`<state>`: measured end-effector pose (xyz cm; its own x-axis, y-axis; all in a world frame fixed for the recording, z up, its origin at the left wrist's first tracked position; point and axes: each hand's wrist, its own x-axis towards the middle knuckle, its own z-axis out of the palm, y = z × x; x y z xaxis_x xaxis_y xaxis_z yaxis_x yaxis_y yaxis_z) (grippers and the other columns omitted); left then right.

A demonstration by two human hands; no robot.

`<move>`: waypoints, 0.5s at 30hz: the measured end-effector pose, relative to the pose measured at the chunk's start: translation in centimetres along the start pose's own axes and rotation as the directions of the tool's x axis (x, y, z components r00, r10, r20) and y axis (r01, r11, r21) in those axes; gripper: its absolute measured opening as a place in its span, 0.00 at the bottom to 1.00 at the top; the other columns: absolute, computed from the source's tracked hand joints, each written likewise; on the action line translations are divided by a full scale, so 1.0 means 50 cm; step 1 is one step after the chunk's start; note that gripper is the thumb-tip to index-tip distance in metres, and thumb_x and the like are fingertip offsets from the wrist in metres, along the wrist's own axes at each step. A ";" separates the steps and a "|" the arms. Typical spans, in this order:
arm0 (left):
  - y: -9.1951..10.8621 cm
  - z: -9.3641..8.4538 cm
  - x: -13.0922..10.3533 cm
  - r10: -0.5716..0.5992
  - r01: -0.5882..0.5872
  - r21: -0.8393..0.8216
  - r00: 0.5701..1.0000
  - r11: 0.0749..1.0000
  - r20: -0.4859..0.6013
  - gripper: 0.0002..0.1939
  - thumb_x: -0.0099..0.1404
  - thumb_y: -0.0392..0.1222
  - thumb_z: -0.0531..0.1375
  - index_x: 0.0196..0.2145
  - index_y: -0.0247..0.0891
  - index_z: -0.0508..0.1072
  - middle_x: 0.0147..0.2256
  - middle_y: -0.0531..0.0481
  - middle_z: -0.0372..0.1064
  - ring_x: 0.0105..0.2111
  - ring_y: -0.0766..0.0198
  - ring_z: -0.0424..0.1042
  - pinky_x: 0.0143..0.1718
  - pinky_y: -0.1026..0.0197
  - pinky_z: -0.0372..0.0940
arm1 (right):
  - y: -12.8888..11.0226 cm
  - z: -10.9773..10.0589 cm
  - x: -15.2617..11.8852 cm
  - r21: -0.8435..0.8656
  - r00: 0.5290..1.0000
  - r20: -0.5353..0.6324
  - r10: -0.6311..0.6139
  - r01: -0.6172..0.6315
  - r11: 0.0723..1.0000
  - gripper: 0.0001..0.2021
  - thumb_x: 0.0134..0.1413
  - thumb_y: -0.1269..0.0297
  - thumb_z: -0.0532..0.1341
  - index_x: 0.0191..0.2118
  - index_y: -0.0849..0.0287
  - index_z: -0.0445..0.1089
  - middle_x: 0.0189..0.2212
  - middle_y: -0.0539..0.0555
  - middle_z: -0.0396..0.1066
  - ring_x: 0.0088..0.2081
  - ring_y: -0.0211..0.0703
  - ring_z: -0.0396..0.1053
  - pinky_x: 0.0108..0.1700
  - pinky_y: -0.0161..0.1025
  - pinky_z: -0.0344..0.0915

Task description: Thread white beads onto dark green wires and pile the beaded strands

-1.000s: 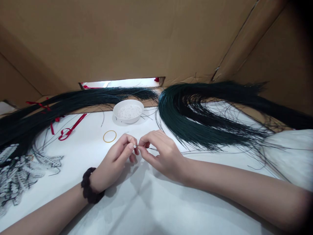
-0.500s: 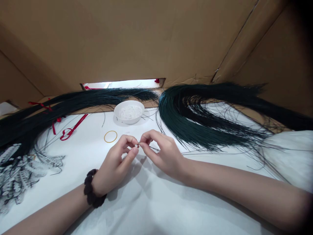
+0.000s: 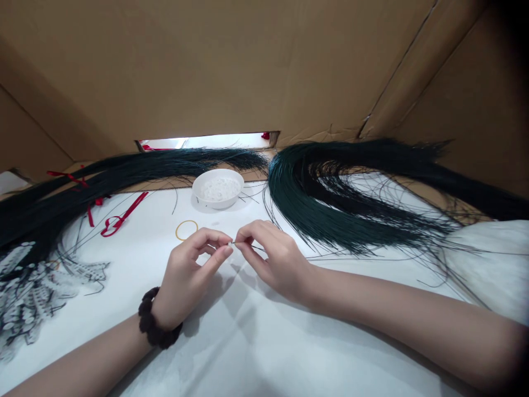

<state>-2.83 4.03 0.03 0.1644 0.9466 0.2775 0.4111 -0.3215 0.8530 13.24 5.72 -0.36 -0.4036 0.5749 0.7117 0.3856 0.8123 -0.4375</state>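
Note:
Between the thumb and fingertips of my left hand [image 3: 196, 270] is a tiny white bead [image 3: 230, 243], mostly covered by the fingers. My right hand [image 3: 275, 259] pinches a thin dark cord [image 3: 258, 248] just to the right of the bead. The cord's tip points at the bead; whether it passes through is too small to tell. Beyond the hands stands a white bowl [image 3: 218, 205] holding many small white pieces. A large looped bundle of dark green cords [image 3: 314, 215] lies behind my right hand.
A yellow rubber band [image 3: 187, 221] and a red ribbon [image 3: 124, 216] lie left of the bowl. Farther left is another dark cord bundle [image 3: 124, 172], with white-beaded ends [image 3: 37, 298] near the edge. Cardboard walls [image 3: 206, 66] surround the back; white plastic [image 3: 491, 264] sits at right.
My left hand has shifted slightly left, so the fingertips of the two hands are a little farther apart. A short bit of cord now shows between them.

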 end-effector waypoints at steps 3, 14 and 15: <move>0.001 0.000 0.001 -0.013 0.013 -0.036 1.000 0.999 0.000 0.04 0.58 0.38 0.56 0.33 0.38 0.68 0.30 0.52 0.66 0.31 0.67 0.67 0.34 0.65 0.62 | 0.000 0.000 -0.001 0.006 1.000 0.010 0.010 -0.010 1.000 0.04 0.52 0.75 0.52 0.30 0.62 0.59 0.25 0.52 0.64 0.28 0.36 0.60 0.33 0.35 0.59; 0.000 0.003 -0.001 0.146 -0.149 0.120 0.989 0.982 0.032 0.03 0.58 0.35 0.55 0.32 0.37 0.67 0.30 0.53 0.66 0.30 0.69 0.65 0.34 0.66 0.62 | 0.001 0.005 -0.006 0.011 1.000 0.021 0.017 -0.017 1.000 0.03 0.53 0.75 0.52 0.31 0.63 0.60 0.25 0.52 0.64 0.29 0.36 0.60 0.34 0.35 0.59; 0.001 0.002 0.000 0.126 -0.129 0.099 0.991 0.987 0.032 0.03 0.58 0.35 0.55 0.32 0.38 0.67 0.30 0.53 0.66 0.31 0.69 0.65 0.34 0.66 0.62 | 0.001 0.004 -0.005 0.006 1.000 0.019 0.016 -0.016 1.000 0.03 0.53 0.75 0.52 0.30 0.63 0.60 0.25 0.52 0.64 0.29 0.37 0.60 0.34 0.35 0.58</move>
<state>-2.71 4.01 0.02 0.2439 0.8970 0.3686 0.4733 -0.4419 0.7620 13.20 5.63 -0.64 -0.4127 0.5897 0.6942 0.3871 0.8035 -0.4524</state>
